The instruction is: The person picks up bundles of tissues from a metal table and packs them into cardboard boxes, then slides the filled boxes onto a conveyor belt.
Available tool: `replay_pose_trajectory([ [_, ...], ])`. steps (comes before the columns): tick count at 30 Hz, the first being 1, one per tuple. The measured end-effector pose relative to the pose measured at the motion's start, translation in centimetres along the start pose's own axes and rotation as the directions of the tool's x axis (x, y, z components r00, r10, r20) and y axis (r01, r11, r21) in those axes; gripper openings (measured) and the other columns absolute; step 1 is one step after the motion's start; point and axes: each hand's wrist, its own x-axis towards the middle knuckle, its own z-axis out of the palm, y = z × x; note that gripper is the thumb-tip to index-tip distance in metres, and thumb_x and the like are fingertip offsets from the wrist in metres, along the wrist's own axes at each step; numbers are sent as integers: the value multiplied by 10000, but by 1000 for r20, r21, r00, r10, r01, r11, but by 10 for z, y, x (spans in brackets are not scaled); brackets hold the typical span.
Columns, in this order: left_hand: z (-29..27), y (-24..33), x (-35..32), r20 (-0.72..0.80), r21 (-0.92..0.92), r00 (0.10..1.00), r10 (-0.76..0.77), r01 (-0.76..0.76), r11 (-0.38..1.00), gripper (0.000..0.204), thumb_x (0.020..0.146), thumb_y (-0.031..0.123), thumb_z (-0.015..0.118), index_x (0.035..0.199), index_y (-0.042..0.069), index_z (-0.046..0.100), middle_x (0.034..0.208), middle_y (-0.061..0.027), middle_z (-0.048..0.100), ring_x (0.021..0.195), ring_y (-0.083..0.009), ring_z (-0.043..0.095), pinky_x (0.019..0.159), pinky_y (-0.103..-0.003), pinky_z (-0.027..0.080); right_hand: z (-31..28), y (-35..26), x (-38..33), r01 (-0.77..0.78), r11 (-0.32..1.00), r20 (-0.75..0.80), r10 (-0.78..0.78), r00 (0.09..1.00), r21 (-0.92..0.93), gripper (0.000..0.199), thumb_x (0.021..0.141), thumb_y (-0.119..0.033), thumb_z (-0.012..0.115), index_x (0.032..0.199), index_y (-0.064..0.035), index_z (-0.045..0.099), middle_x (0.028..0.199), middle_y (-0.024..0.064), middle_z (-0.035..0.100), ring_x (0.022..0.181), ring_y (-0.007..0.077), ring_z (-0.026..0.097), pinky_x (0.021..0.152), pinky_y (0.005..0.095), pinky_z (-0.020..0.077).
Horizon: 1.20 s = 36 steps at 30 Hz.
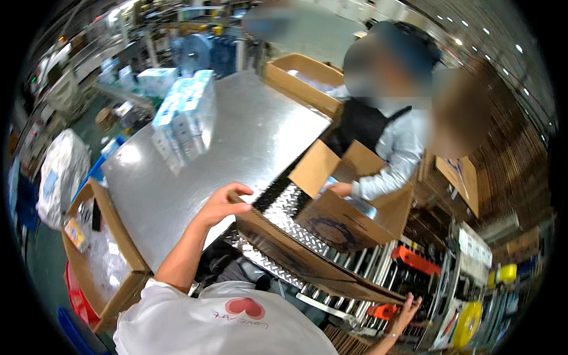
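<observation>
A folded-flat cardboard box [296, 251] stretches across in front of me, held on edge and slanting down to the right. My left hand [223, 204] pinches its upper left corner between thumb and fingers. At the far right end, my right hand [404, 316] grips the other edge, with part of the palm hidden. Just beyond the flat box, an open cardboard carton [340, 222] stands on the roller conveyor [378, 260]. A co-worker's hand [341, 189] reaches into that carton, near packs with blue and white wrapping.
A metal table [236, 130] lies ahead to the left, bearing blue-and-white packs [192, 106]. A carton of clear plastic [112, 260] stands at my left, another carton [302, 77] beyond the table. Orange conveyor parts [414, 260] and stacked flat cardboard [503, 136] are on the right.
</observation>
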Motion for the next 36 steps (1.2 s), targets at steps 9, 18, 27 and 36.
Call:
replay_pose_trajectory([
  [9, 40, 32, 6, -503, -16, 862, -62, 62, 998, 243, 701, 189, 737, 687, 55, 535, 663, -55, 595, 583, -107, 548, 556, -242, 440, 44, -107, 0, -79, 993, 244, 98, 965, -88, 684, 780, -111, 544, 1391, -79, 239, 1293, 177, 406, 1141, 309, 431, 939, 380, 361],
  [18, 130, -19, -51, 754, -179, 428, 498, -595, 783, 790, 762, 189, 628, 1375, -5, 170, 1435, -249, 67, 1340, -368, 44, 1085, -439, 93, 80, -97, 7, 287, 263, 374, 392, 840, -921, 585, 894, -360, 407, 1319, 31, 316, 1247, 255, 450, 1172, 365, 420, 976, 364, 339],
  [27, 188, -27, 11, 981, 170, 25, -190, -576, 799, 931, 565, 373, 756, 1316, 16, 338, 1403, -244, 210, 1323, -385, 123, 1061, -491, 141, 158, -38, 14, 571, 558, 729, 676, 106, -601, 576, 845, -272, 562, 1263, 63, 350, 976, 192, 603, 947, 308, 577, 804, 334, 447],
  [36, 114, -90, 23, 179, 545, 973, -149, 28, 838, 1062, 592, 584, 694, 1345, -20, 254, 1395, -246, 220, 1311, -368, 184, 1061, -446, 185, 239, -76, -9, 828, 89, 670, -543, 506, -554, 426, 763, -388, 604, 832, 21, 509, 810, 210, 541, 785, 373, 535, 682, 442, 429],
])
